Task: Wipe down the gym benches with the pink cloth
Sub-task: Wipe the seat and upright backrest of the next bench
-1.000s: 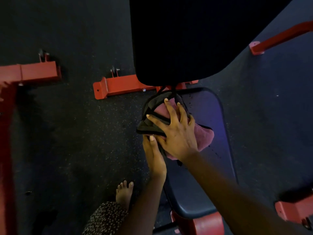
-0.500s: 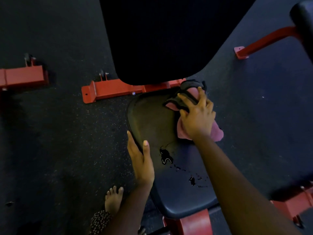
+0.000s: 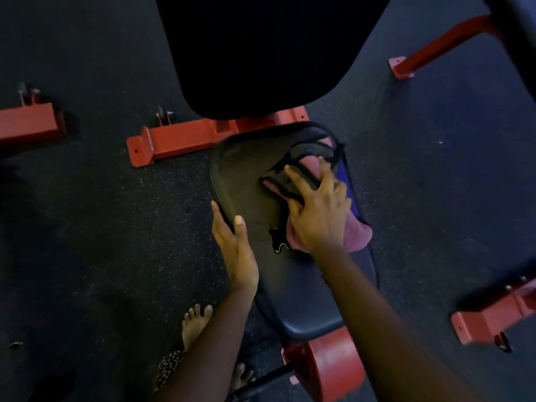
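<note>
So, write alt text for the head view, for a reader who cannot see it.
Seen from above, a right hand presses a pink cloth onto a black gym bench seat, while the left hand rests against the seat's left edge. Red frame bars stand on dark flooring.

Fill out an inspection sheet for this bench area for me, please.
Surface: seat pad, black, wet patch near its middle.
Job's things: pink cloth on the seat's right side, under the right hand.
Clutter: dark strapped item lying over the cloth.
Grips: left hand rests on the seat's left edge; right hand presses the cloth, fingers spread.
Cables: nothing seen.
Surroundings: black backrest, red frame, speckled dark floor, bare foot.
</note>
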Demonstrator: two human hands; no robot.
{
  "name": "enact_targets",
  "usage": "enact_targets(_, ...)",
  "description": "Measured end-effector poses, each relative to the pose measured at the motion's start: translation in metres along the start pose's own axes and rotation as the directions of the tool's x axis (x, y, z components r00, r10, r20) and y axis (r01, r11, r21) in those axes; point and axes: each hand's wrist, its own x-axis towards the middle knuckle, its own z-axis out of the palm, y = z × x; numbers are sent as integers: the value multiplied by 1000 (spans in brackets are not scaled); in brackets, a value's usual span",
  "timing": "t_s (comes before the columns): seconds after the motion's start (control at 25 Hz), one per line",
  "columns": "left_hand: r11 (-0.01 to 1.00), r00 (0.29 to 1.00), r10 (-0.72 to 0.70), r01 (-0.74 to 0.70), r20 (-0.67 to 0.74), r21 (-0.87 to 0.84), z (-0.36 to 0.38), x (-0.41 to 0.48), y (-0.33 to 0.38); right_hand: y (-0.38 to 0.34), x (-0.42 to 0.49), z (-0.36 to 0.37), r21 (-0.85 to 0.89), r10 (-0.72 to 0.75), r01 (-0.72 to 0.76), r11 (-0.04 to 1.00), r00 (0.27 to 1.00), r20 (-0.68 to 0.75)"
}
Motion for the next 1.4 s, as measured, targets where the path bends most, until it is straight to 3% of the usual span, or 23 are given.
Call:
enact_targets(0.2,996,978,-67,79,199,-51,-28,-7,10,-33,-83,17,-64,-172,172,983,985,8)
enact_targets(0.32,999,966,-40,44,257,-10,-47,-13,13,-38,-119,26,-48,-218,220,974,975,39)
enact_targets(0.48,960,971,22,-87,238,267,-53,-34,19,-27,-137,24,-61,-246,248,967,969,35)
enact_targets(0.6,813,890,221,-394,398,429,-46,-38,19,-1,-139,17,-49,-111,111,993,994,4)
enact_targets(0.72,563,775,287,-612,563,556,-24,-33,14,36,-143,12,-30,92,-94,995,993,-68)
enact_targets(0.84,318,676,294,-736,676,597,2,-24,10,72,-146,12,50,294,-290,956,946,-136)
enact_targets(1.0,154,622,280,-781,731,605,32,-2,15,117,-135,13,266,527,-491,830,846,-82)
enact_targets(1.12,17,630,248,-763,736,647,53,9,15,144,-117,0,356,432,-407,841,902,11)
enact_targets(1.24,-167,626,220,-731,748,661,59,12,8,150,-76,-22,384,296,-270,883,955,-9)
enact_targets(1.4,-182,619,235,-729,749,660,59,12,6,132,37,-44,441,64,-55,896,998,-7)
